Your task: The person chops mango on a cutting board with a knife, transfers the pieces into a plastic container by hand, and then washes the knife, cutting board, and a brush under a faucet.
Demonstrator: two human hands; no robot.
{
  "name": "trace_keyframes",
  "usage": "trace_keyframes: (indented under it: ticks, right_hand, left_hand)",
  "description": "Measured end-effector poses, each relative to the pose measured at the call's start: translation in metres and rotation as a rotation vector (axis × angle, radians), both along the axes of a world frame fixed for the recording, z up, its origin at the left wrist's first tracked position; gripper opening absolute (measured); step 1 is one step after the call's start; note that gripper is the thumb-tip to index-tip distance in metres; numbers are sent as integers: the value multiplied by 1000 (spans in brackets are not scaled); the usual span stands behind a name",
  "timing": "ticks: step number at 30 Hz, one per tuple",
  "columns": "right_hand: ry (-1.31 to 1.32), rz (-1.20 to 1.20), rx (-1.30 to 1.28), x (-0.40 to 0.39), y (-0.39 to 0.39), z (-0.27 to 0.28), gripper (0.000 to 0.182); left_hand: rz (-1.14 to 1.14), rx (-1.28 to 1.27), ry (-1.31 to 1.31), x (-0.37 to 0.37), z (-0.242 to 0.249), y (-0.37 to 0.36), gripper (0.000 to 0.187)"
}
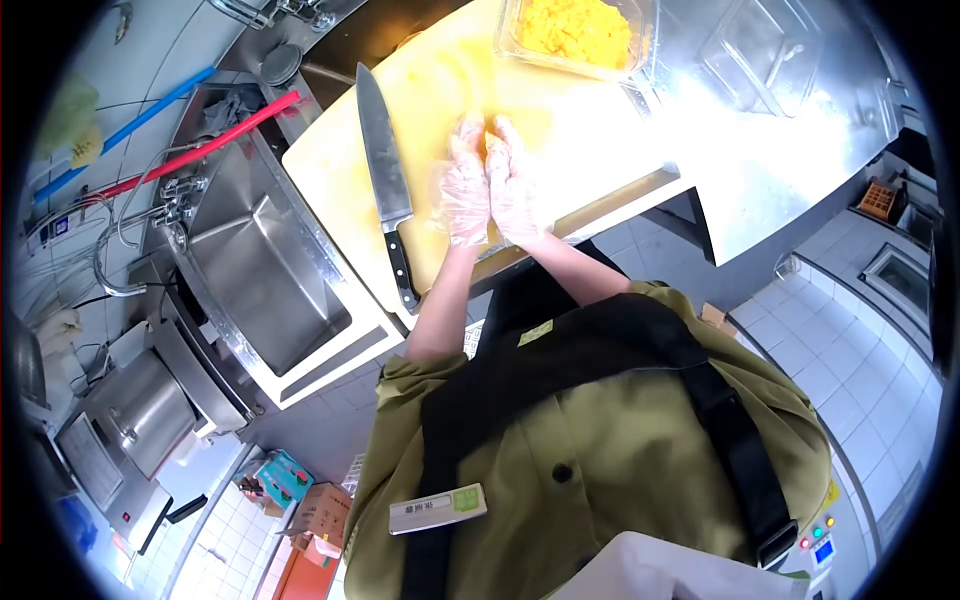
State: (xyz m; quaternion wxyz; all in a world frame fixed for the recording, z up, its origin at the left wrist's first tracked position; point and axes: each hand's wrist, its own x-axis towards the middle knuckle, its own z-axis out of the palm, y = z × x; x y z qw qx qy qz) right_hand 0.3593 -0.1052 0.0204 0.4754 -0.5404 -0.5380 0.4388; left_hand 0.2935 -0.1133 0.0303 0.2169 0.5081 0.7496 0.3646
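Note:
My left hand (464, 198) and my right hand (513, 196) both wear clear plastic gloves. They are pressed side by side over the pale cutting board (590, 125), fingers pointing away from me and curled inward. A bit of yellow-orange fruit (488, 143) shows between the fingers; most of what they hold is hidden. Left of my hands lies a large kitchen knife (382, 150), its black handle towards me. At the board's far side stands a clear plastic container (640, 62) full of diced yellow-orange fruit (575, 30). Wet yellow smears mark the board.
A metal sink (265, 270) is left of the board, with a red hose (200, 148) and a blue pipe (130, 130) beyond it. On the steel counter (800, 160) to the right lies a clear lid or tray (760, 55). The board's front edge faces my body.

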Motion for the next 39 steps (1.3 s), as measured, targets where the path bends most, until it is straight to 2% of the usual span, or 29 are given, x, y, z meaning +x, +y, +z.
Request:
trace_keyframes:
  ticks: [2, 6, 7, 10, 11, 13, 14, 16, 18, 19, 20, 21, 22, 24, 25, 27, 28, 29, 30, 31, 32, 33, 34, 36, 38, 39]
  right_hand:
    - [288, -22, -102, -16, 7, -13, 32]
    - [804, 22, -429, -27, 19, -10, 28]
    - [933, 8, -520, -28, 22, -4, 28]
    - [716, 136, -253, -18, 31, 37, 25]
    - [532, 124, -67, -9, 44, 52, 25]
    - [167, 89, 291, 5, 72, 87, 24]
    - [130, 66, 372, 14, 88, 108, 25]
    - [51, 14, 528, 34, 124, 140, 28]
    - [186, 46, 301, 49, 156, 138, 27]
    - [251, 62, 186, 59, 174, 134, 27]
    - [-201, 209, 305, 74, 192, 125, 25]
    - [-655, 356, 410, 92, 208, 112, 23]
    - [-1108, 505, 505, 105, 219, 102, 21]
    - [-1025, 411, 611, 116, 235, 98, 17]
    - [-981, 372, 653, 120, 238, 92, 15]
    - [-593, 371, 408, 123, 229, 106, 22]
    - [-399, 364, 288, 121, 225, 120, 27]
    - [-251, 326, 130, 116, 215, 134, 24]
    - [6, 376, 69, 110, 208, 142, 24]
    - [264, 426, -10, 102, 199, 145, 24]
    - [522, 467, -105, 94, 185, 148, 23]
    - [346, 534, -34, 85, 169, 157, 22]
    - [516, 624, -52, 71, 158, 142, 20]
    - [276, 704, -85, 47, 136, 93, 18]
    - [173, 744, -76, 23, 117, 30, 17]
    - [123, 763, -67, 12, 117, 11, 17]
  left_hand:
    - [134, -293, -191, -3, 22, 5, 39]
    - [506, 290, -1392, 4, 15, 17, 42]
    - [517, 350, -1414, 1, 10, 16, 40]
    - [537, 578, -1465, 2, 14, 25, 35]
    - [410, 599, -1551, 8, 49, 32, 33]
    - [278, 631, -1487, 23, 106, 67, 31]
    - [222, 628, -1435, 34, 134, 83, 29]
    - [195, 714, -1352, 42, 129, 129, 24]
    - [73, 647, -1172, 52, 125, 164, 22]
    - [-5, 422, -1129, 51, 117, 175, 20]
    - [-79, 195, -1073, 46, 101, 183, 18]
    - [-84, 20, -1273, 27, 60, 202, 15]
    - [-148, -147, -1424, 19, 74, 199, 16]
    - [-106, -75, -1312, 9, 63, 204, 16]
    - [-80, -63, -1357, 2, 57, 206, 15]
    - [-18, -46, -1448, -5, 79, 193, 14]
    - [-69, 90, -1552, -14, 75, 189, 13]
    - [-119, 238, -1650, -26, 69, 185, 12]
    - [-161, 394, -1739, -30, 77, 174, 11]
    - [29, 421, -1490, -34, 82, 156, 13]
    - [67, 435, -1138, -42, 79, 132, 18]
    - [150, 418, -784, -48, 84, 108, 22]
    - [357, 502, -1390, -45, 92, 79, 29]
    - [693, 520, -1328, -30, 83, 31, 35]
    - [815, 679, -1040, 3, 36, -9, 36]
    - [919, 783, -1046, 21, 28, -18, 36]
